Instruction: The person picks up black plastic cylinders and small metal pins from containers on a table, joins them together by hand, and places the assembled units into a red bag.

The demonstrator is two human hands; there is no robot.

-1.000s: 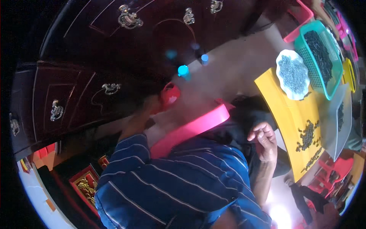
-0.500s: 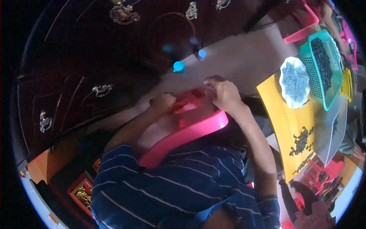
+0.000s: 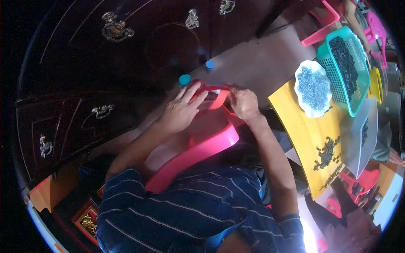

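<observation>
A thin, glossy red plastic bag [image 3: 219, 100] is stretched between my two hands above a pink plastic stool or chair part [image 3: 198, 154]. My right hand [image 3: 245, 104] is closed on the bag's right end, fingers curled into a fist. On its left side rests my left hand [image 3: 179, 113], its fingers stretched out and somewhat apart across the red plastic; its thumb is hard to make out. Whatever the bag contains, if anything, cannot be made out.
A teal round lid [image 3: 184, 80] and a blue cap-like piece [image 3: 209, 64] are beyond my hands, near a dark wooden cabinet [image 3: 139, 71]. On the right, a yellow board [image 3: 310, 130] bears small dark pieces, a white scalloped dish [image 3: 300, 90] and a green basket [image 3: 324, 63].
My left hand has gone from a closed grip to outstretched fingers on the bag and moved up. The bag has been raised and turned. The whole view has shifted somewhat.
</observation>
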